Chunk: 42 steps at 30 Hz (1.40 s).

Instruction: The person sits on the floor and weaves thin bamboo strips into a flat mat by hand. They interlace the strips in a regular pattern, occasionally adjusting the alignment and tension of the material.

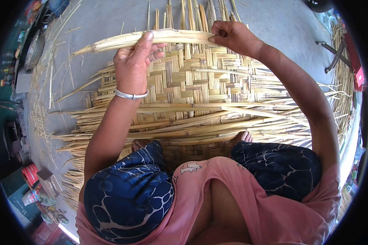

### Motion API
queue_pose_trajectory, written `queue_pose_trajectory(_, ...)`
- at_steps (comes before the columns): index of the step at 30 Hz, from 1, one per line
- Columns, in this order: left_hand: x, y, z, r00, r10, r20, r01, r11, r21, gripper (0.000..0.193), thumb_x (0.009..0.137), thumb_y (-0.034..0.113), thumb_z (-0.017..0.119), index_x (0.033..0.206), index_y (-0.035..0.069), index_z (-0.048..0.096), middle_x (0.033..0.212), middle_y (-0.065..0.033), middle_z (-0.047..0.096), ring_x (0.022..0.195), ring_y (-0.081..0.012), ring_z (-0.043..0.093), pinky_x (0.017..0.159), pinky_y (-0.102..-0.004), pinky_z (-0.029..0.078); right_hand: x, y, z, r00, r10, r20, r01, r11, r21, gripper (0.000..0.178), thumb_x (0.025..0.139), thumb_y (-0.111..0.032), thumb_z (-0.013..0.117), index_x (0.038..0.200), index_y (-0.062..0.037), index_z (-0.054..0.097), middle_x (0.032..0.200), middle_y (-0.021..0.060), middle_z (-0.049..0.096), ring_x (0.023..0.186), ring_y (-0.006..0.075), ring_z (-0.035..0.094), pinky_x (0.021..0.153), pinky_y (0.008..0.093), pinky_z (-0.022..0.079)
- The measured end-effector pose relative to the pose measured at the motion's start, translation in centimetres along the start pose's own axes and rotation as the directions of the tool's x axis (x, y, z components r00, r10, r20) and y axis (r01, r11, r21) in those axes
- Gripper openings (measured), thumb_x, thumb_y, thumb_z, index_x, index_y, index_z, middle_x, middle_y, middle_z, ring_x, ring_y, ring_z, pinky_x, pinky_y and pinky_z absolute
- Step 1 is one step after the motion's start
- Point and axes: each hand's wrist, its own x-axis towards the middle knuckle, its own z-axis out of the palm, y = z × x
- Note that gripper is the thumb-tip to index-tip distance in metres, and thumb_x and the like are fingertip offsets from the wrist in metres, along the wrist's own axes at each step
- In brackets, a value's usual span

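Clearly, left grip [133, 65] and right grip [235, 37] clasping pale strip [178, 36] above woven mat [184, 77].

A weaving workshop, judging by the woven mat [188, 83] and loose strips [184, 107] across the grey floor [274, 20]

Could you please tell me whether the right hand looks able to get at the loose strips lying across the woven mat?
Probably yes, though the right hand would first have to release the pale strip; the loose strips lie across the woven mat with their middle uncovered.
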Motion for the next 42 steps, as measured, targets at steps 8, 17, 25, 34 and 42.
queue_pose_trajectory(8,0.6,-1.3,-2.3,0.953,0.057,-0.297,0.015,0.972,0.234,0.018,0.087,0.015,0.066,0.09,-0.002,0.064,0.079,-0.0083,0.065,0.068,-0.0149,0.064,0.055,-0.0244,0.053,-1.7,-0.2,1.2,0.994,-0.09,0.06,0.099,0.982,-0.163,0.027,0.088,-0.028,0.065,0.078,-0.0082,0.05,0.06,0.0021,0.049,0.055,0.012,0.047,0.054,0.0315,0.045)
queue_pose_trajectory(17,0.9,-0.5,-3.6,0.946,0.026,-0.324,0.004,0.996,0.091,0.022,0.083,0.013,0.071,0.091,-0.004,0.06,0.082,-0.0113,0.064,0.07,-0.0202,0.065,0.06,-0.0283,0.054,-1.9,1.0,0.0,0.983,0.046,0.18,0.027,0.925,-0.38,0.029,0.09,-0.035,0.057,0.086,-0.0073,0.063,0.075,0.0101,0.064,0.073,0.0261,0.063,0.073,0.0394,0.05)
queue_pose_trajectory(25,1.3,2.6,-4.5,0.931,0.106,-0.35,-0.089,0.994,0.063,0.022,0.081,0.011,0.072,0.093,-0.003,0.058,0.084,-0.0123,0.065,0.069,-0.0203,0.066,0.06,-0.0277,0.054,-2.3,2.1,-1.8,0.995,0.039,0.089,0.015,0.844,-0.537,0.025,0.09,-0.032,0.056,0.09,-0.0089,0.066,0.079,0.0111,0.065,0.076,0.0285,0.063,0.073,0.0407,0.049)
queue_pose_trajectory(34,1.5,5.4,-9.4,0.831,0.281,-0.48,-0.192,0.955,0.226,0.027,0.079,0.008,0.074,0.099,-0.003,0.058,0.088,-0.0116,0.065,0.072,-0.0171,0.065,0.058,-0.0251,0.054,-4.4,2.8,-3.8,0.984,0.169,0.063,-0.092,0.77,-0.631,0.021,0.089,-0.028,0.058,0.091,-0.0096,0.067,0.083,0.0101,0.066,0.082,0.03,0.063,0.078,0.0426,0.048)
queue_pose_trajectory(42,0.8,7.8,-9.9,0.876,0.246,-0.414,-0.183,0.966,0.185,0.033,0.087,0.021,0.066,0.107,-0.003,0.055,0.101,-0.016,0.063,0.083,-0.0219,0.067,0.067,-0.0287,0.054,-5.1,1.0,-5.9,0.994,0.089,-0.06,-0.106,0.727,-0.678,0.018,0.094,-0.024,0.052,0.1,-0.0157,0.066,0.083,0.0067,0.067,0.079,0.0227,0.065,0.076,0.0402,0.051)
